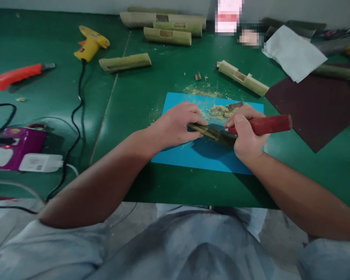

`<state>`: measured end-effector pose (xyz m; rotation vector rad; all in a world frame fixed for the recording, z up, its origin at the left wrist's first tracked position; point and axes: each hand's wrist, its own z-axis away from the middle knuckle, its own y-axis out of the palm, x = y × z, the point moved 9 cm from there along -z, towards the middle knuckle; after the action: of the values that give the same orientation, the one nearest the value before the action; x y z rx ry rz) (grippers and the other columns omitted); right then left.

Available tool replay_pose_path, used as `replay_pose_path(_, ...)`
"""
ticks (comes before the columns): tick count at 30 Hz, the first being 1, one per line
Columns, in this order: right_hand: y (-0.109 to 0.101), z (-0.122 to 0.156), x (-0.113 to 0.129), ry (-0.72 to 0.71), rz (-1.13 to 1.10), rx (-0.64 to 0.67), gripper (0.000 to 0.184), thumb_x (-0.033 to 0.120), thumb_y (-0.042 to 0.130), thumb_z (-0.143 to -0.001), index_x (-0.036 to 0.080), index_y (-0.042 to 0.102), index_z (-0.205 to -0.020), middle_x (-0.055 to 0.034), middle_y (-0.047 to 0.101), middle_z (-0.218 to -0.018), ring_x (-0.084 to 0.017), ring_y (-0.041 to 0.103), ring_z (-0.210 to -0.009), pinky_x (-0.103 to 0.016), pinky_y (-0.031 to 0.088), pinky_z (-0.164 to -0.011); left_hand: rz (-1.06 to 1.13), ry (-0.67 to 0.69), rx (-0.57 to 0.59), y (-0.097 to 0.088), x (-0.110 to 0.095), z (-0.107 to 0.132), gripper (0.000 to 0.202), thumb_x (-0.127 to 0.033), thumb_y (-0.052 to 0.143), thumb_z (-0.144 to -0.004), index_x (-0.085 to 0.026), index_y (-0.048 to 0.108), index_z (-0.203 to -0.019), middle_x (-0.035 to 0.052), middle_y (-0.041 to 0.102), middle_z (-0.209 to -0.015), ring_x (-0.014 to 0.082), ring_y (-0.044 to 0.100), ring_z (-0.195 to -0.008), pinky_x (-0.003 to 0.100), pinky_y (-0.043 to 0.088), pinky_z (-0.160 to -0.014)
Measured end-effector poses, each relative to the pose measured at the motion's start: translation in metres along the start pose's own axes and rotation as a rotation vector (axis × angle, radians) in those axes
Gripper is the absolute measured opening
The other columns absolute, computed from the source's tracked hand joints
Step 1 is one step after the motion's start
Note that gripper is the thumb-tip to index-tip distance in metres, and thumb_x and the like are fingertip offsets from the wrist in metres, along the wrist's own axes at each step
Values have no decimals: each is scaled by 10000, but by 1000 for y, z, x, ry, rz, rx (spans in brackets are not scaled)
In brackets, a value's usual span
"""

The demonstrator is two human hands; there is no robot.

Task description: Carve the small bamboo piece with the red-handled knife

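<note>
My left hand (176, 125) is closed around a thin bamboo strip (205, 132) and holds it over a blue mat (192, 155). My right hand (245, 136) grips a knife with a red handle (265, 124). The dark blade (220, 130) lies against the strip between my two hands. Pale bamboo shavings (216, 111) are piled on the mat just behind my hands.
Cut bamboo tubes (166, 27) lie at the back, with one more (125, 62) left of centre and another (242, 77) right of the mat. A yellow glue gun (90, 44), an orange utility knife (17, 74), a purple device (14, 147) and cables are at left. White paper (293, 52) and a dark sheet (315, 105) are at right.
</note>
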<state>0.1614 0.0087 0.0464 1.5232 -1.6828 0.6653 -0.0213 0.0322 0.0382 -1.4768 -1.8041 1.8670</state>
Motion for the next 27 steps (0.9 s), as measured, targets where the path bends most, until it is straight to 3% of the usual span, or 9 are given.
replay_pose_path(5, 0, 0, 1, -20, 2, 2, 400, 468, 760, -1003, 273, 679, -663, -5, 660, -644, -185, 604, -608, -394, 493, -622, -2, 9, -5, 0, 0, 1, 222, -352, 699, -962, -252, 834, -1107, 73, 795, -1113, 261, 722, -1083, 456, 595, -1024)
replay_pose_path(12, -1, 0, 2, -52, -3, 22, 341, 333, 721, -1011, 244, 689, -683, 26, 682, -655, -145, 627, -615, -340, 503, -640, -22, 43, -5, 0, -2, 2, 223, -307, 697, -986, -222, 836, -1139, 85, 787, -1109, 251, 710, -1082, 422, 584, -1019)
replay_pose_path(20, 1, 3, 0, -34, 50, 48, 405, 456, 709, -1047, 248, 659, -703, 17, 676, -674, -162, 634, -643, -366, 517, -676, -25, 73, -29, -1, -4, 2, 213, -313, 706, -986, -227, 835, -1132, 81, 787, -1096, 240, 704, -1052, 428, 594, -984)
replay_pose_path(27, 15, 0, 0, -55, 144, 205, 535, 621, 648, -1059, 272, 541, -668, 16, 590, -653, -167, 569, -601, -382, 470, -602, 10, 86, -19, 2, 4, 1, 206, -392, 754, -971, -260, 824, -1113, 65, 794, -1083, 236, 706, -1021, 432, 590, -965)
